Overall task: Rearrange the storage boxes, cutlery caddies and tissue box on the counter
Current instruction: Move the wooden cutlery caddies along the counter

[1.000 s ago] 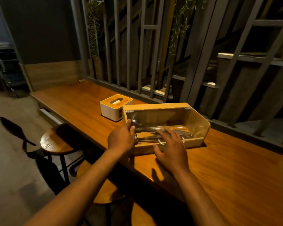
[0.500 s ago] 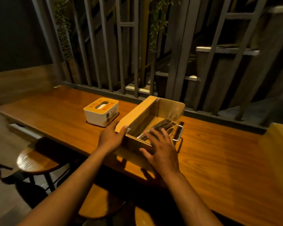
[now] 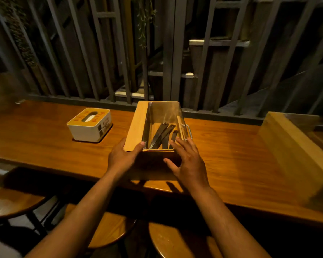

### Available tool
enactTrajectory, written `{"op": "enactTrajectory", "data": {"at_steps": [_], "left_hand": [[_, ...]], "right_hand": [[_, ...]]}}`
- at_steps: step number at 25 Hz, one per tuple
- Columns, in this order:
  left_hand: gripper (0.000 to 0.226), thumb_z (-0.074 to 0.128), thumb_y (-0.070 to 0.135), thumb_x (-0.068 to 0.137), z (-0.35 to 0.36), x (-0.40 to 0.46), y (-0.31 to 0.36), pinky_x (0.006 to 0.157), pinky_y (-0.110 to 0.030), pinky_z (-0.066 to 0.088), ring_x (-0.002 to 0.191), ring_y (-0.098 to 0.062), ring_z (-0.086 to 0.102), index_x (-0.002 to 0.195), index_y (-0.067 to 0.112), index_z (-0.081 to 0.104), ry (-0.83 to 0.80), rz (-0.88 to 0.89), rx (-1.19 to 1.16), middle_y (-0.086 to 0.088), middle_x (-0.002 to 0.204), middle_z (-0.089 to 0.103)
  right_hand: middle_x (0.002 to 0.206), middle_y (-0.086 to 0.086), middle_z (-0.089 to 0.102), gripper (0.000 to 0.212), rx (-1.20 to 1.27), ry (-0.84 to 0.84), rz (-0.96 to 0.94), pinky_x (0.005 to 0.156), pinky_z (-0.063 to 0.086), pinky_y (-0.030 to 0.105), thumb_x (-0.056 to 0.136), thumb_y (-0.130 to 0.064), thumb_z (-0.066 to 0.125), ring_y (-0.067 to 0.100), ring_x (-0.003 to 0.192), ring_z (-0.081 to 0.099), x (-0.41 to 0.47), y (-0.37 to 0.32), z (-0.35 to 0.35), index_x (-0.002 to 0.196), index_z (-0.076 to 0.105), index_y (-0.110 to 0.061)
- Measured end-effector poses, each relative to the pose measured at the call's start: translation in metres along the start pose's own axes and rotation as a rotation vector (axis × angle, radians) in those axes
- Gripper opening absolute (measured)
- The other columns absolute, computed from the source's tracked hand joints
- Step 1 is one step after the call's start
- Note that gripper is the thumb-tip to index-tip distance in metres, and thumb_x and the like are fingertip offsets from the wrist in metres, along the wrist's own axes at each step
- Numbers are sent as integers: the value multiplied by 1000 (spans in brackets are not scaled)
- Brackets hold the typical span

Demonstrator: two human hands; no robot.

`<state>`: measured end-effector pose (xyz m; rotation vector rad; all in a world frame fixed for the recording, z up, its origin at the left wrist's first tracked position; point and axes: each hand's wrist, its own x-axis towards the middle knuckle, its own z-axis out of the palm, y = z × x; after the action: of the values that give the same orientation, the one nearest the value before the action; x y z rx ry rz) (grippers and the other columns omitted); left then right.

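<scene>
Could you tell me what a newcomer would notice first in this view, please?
Most striking is the cutlery caddy at the counter's centre, set lengthwise away from the viewer, with dark cutlery handles inside. The left hand and right hand flank its near end. A yellow-topped tissue box sits to its left.

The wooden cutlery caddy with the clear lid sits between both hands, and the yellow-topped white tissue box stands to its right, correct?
Not quite. The head view shows the tissue box to the caddy's left; both hands, left and right, do flank its near end.
</scene>
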<state>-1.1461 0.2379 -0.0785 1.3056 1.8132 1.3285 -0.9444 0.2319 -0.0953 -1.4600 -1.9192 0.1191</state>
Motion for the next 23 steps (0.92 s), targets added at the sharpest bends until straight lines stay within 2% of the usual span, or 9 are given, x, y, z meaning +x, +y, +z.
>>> {"op": "enactTrajectory", "data": {"at_steps": [4,8,11,19,23], "left_hand": [[61,69,58,77,25,-24,12,94,-46,52,112,-24,59,129,28,56,-44,18,-16,-1,124,65],[63,69,58,77,72,-56,30,91,-42,53,109,-23,60,130,27,55,-85,44,-20,-1,123,65],[66,69,59,77,113,-81,45,90,-44,55,110,-24,59,131,26,53,-112,56,-12,-2,124,63],[64,67,57,79,184,-116,79,87,-40,55,111,-25,59,132,25,51,-123,75,2,-2,126,62],[66,66,60,78,208,-123,90,85,-38,54,111,-24,59,132,26,50,-137,83,11,-1,127,61]], "right_hand": [[146,-5,47,58,-8,58,8,99,30,26,81,-35,73,21,145,25,-22,23,-25,135,50,-33],[144,-5,49,57,-41,116,44,100,33,27,80,-33,74,21,144,27,-49,63,-62,133,53,-33],[145,-5,49,57,-56,149,73,103,32,29,80,-33,74,20,144,27,-69,96,-93,133,53,-33],[144,-4,50,57,-49,164,86,111,23,30,80,-30,75,20,143,29,-84,160,-145,133,54,-30],[145,-7,48,59,-35,149,100,112,28,35,80,-33,74,18,144,25,-84,182,-163,134,51,-33]]}}
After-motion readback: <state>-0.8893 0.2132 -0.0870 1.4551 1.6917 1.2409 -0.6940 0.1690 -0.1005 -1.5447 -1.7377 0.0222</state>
